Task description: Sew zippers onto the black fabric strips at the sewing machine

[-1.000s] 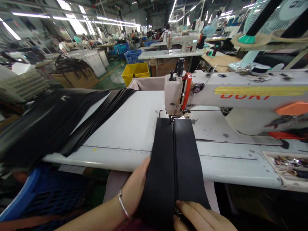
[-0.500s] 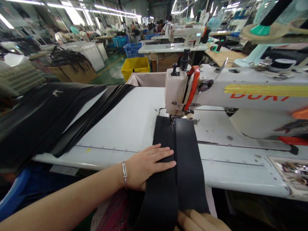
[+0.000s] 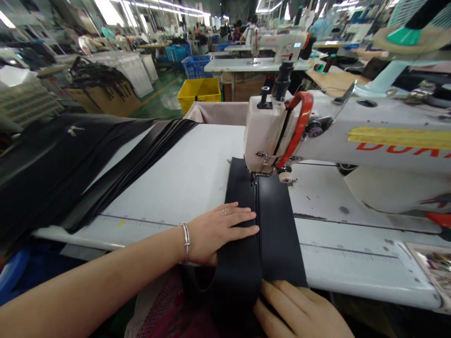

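Note:
Two black leather-like strips (image 3: 280, 225) lie side by side under the needle and presser foot of a white sewing machine (image 3: 268, 136). My left hand (image 3: 221, 230) rests flat on the left strip, fingers stretched toward the seam between the two. Below it, that strip curls down over the table's front edge. Near the bottom of the view, my right hand (image 3: 296, 305) is closed at the seam, pinching the black strips; its fingertips are partly hidden by the material.
Long black strips (image 3: 141, 173) hang in a pile over the table's left side. A printed ruler runs along the front of the white table (image 3: 183, 188). Behind stand a yellow crate (image 3: 199, 94) and another sewing machine (image 3: 278, 44). A small parts tray (image 3: 433, 267) sits at the right.
The black strips have slid farther under the presser foot, their far end now showing beyond it on the left. My right hand has moved up toward the table edge; my left stays flat.

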`<action>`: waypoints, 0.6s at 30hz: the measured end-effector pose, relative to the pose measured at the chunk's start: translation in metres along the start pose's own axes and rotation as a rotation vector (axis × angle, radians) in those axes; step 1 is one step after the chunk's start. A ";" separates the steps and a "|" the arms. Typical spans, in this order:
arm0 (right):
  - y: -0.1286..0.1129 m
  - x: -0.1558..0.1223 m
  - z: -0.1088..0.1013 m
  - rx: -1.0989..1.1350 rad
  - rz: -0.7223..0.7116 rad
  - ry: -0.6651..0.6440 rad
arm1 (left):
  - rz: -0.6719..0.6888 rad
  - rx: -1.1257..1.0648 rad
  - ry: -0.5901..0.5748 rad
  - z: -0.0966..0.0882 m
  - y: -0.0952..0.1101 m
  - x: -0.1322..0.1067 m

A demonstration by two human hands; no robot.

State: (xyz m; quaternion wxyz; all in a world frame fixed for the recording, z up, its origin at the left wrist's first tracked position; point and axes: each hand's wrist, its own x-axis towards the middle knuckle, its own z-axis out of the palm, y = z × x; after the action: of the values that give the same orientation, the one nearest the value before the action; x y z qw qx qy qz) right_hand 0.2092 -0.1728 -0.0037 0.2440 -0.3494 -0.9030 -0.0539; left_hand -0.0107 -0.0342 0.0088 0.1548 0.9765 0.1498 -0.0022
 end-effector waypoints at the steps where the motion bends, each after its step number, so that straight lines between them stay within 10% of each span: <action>1: 0.002 0.001 0.000 -0.006 0.001 -0.017 | 0.003 0.004 0.003 -0.001 -0.002 0.001; 18: 0.033 0.006 0.005 0.088 0.139 -0.207 | 0.023 0.019 0.057 -0.006 -0.036 0.017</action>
State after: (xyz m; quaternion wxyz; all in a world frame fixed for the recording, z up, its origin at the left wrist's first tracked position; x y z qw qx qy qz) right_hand 0.2246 -0.1433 -0.0077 0.1676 -0.4037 -0.8986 0.0389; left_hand -0.0052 0.0048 0.0025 0.1411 0.9793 0.1429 0.0260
